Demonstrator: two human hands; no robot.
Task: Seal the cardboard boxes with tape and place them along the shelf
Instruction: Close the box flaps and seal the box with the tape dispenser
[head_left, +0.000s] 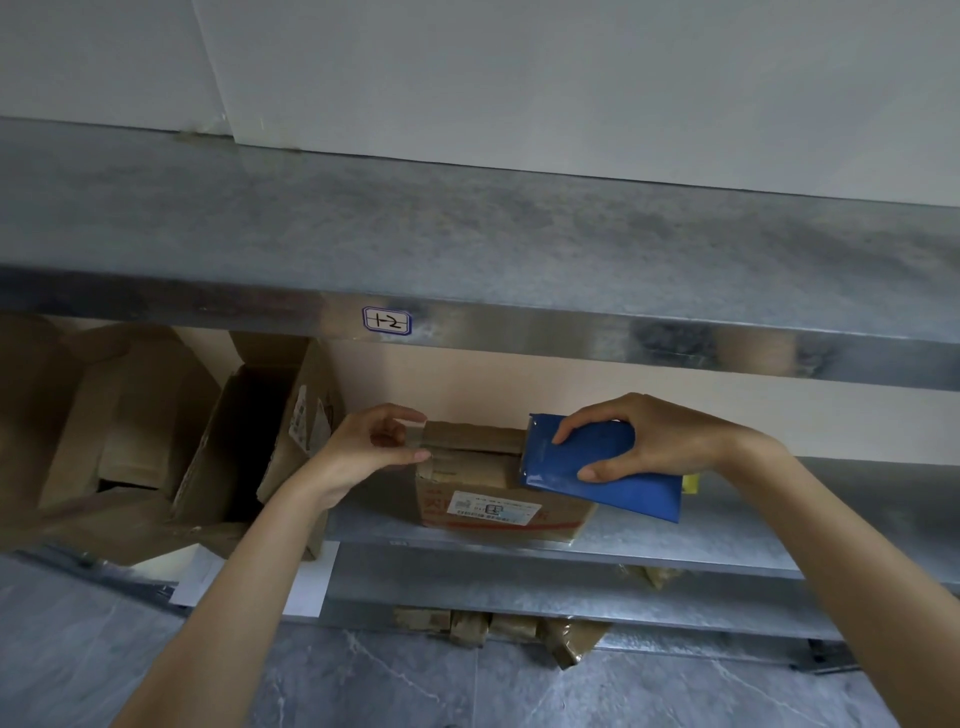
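A small cardboard box (498, 506) with a white label stands on the middle metal shelf (727, 540). Its top flaps are folded shut. My right hand (639, 434) grips a blue tape dispenser (608, 470), which rests on the right end of the box top. Clear tape (415, 434) runs from it over the flaps to the left edge. There my left hand (379, 447) pinches the tape's free end between thumb and fingers, just past the box's left corner.
To the left on the same shelf lie several open, empty cardboard boxes (249, 441), one tipped on its side. The upper shelf (467, 249) carries a "1-2" label (387, 320). Taped bundles (493, 626) sit under the lowest shelf on the grey floor.
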